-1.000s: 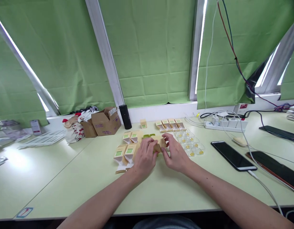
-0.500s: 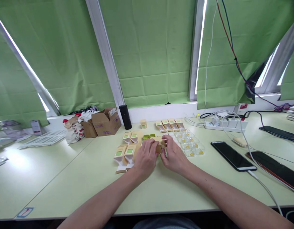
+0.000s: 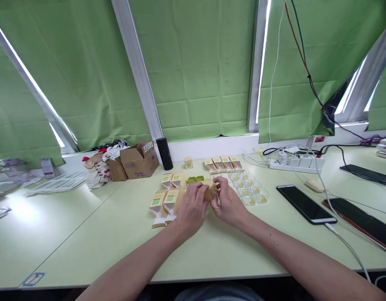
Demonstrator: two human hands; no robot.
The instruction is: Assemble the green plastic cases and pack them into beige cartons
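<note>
Between my hands is a small kraft-brown cardboard box (image 3: 209, 193), partly covered by my fingers. My left hand (image 3: 193, 204) is closed around its left side. My right hand (image 3: 227, 203) pinches its right end, near the flaps. Left of my left hand stand several open small boxes (image 3: 171, 197) with green label panels and white insides. Just beyond my hands sit green containers (image 3: 196, 179). To the right of my right hand lie clear plastic cups (image 3: 249, 190) with yellow centres.
Further back are a row of open boxes (image 3: 222, 164), a single upright box (image 3: 188, 162) and a black cylinder (image 3: 164, 154). A larger carton (image 3: 139, 160) stands at left. On the right lie a phone (image 3: 306, 205) with a cable and a power strip (image 3: 295, 164).
Both hands keep hold of the small box in nearly the same place. My right fingers have shifted very slightly at its end. Everything else on the table looks unchanged.
</note>
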